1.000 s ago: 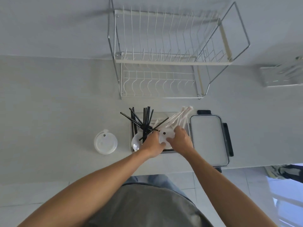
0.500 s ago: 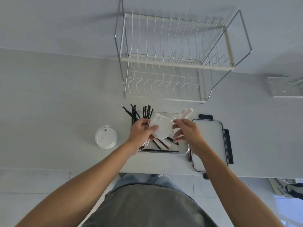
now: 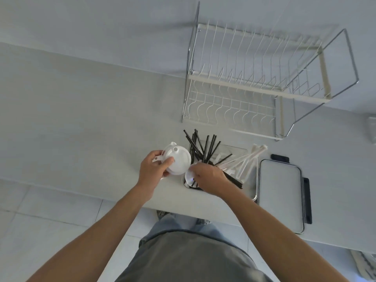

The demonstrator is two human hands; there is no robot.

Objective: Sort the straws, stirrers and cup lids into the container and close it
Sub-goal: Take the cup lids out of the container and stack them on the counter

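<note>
My left hand [image 3: 153, 168] grips a white cup lid [image 3: 178, 160] just left of the clear container [image 3: 251, 195], low over the counter. A second tab shows beneath the lid, so it may sit on another lid. My right hand [image 3: 208, 176] reaches into the container's near-left corner, where its fingertips pinch the edge of a translucent lid [image 3: 189, 178] leaning against the wall. Black straws [image 3: 203, 145] stick up out of the container's far left, and white stirrers [image 3: 251, 157] lean over its far right. The container's flat lid [image 3: 279, 192] with black clasps lies on the counter beside it, to the right.
A wire dish rack [image 3: 264, 88] stands against the wall behind the container. The counter's front edge [image 3: 81, 190] runs just below my hands, with tiled floor under it. A clear object [image 3: 372, 130] pokes in at the far right.
My left hand carried the white lid from above the container to its left side. My right hand let go of that lid and dropped into the container's near-left corner.
</note>
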